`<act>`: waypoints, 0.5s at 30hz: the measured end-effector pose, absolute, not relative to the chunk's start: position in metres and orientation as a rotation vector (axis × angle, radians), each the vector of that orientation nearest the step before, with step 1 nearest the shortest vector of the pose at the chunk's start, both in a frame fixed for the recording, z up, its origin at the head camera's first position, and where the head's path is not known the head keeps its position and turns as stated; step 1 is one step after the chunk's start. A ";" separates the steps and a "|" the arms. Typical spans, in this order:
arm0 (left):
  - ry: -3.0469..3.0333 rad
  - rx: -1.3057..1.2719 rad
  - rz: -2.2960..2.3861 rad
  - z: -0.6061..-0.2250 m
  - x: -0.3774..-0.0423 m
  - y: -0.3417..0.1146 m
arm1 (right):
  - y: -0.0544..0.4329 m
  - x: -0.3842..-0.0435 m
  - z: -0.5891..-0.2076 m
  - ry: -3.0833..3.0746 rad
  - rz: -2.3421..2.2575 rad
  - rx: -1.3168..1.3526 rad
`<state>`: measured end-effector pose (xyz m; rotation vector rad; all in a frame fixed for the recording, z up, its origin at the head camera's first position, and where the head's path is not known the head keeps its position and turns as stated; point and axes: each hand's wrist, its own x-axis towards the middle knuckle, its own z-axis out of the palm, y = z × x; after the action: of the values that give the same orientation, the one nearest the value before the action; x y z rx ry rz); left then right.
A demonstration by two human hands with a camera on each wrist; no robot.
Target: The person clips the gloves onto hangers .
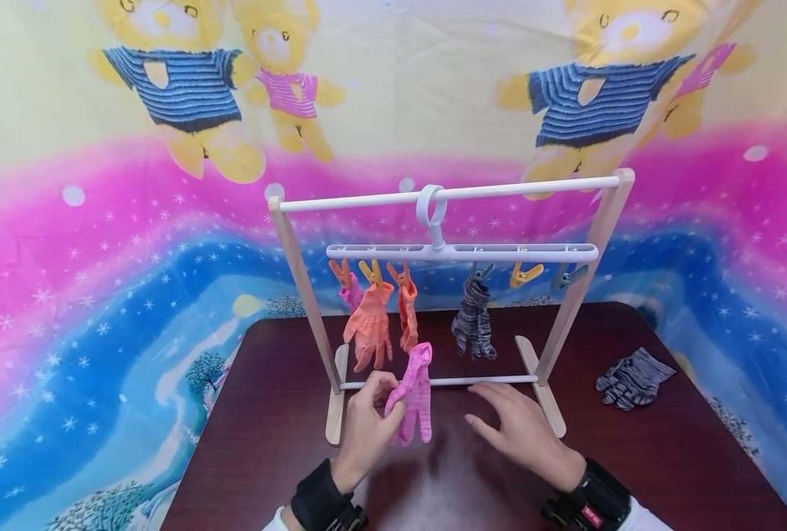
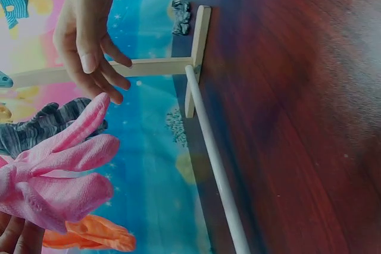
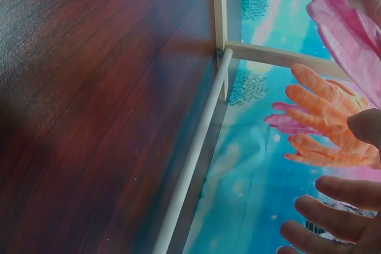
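In the head view my left hand (image 1: 369, 424) pinches a pink knit glove (image 1: 417, 398) by its side, its fingers hanging down and its cuff up. To the right my right hand (image 1: 522, 428) is held out above the table with its fingers extended and nothing in them. Behind the hands a white hanger (image 1: 462, 253) carries clips. From its left clips hang another pink glove (image 1: 351, 293) and two orange gloves (image 1: 370, 324). A grey striped glove (image 1: 475, 321) hangs right of the middle. In the left wrist view the held pink glove (image 2: 65, 165) fills the lower left.
The hanger hooks over the top bar of a wood-and-white rack (image 1: 519, 189). A yellow clip (image 1: 524, 275) and a blue-grey clip (image 1: 569, 276) hold nothing. Another grey striped glove (image 1: 634, 378) lies on the dark table (image 1: 234, 442) at right. A printed cloth surrounds the table.
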<state>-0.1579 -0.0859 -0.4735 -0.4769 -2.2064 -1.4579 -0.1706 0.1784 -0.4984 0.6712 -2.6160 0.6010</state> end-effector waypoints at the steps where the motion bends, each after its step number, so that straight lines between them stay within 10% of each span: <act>1: -2.205 -0.478 -1.460 -0.472 -0.158 -0.085 | 0.179 -0.171 -0.498 -2.613 0.599 0.666; 15: -2.198 -0.548 -1.606 -0.458 -0.162 -0.064 | 0.190 -0.177 -0.487 -2.658 0.624 0.514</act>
<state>-0.1617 -0.0641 -0.4577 -0.5477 -2.1983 -1.6059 -0.1771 0.1903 -0.4866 0.5142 -2.6584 0.6237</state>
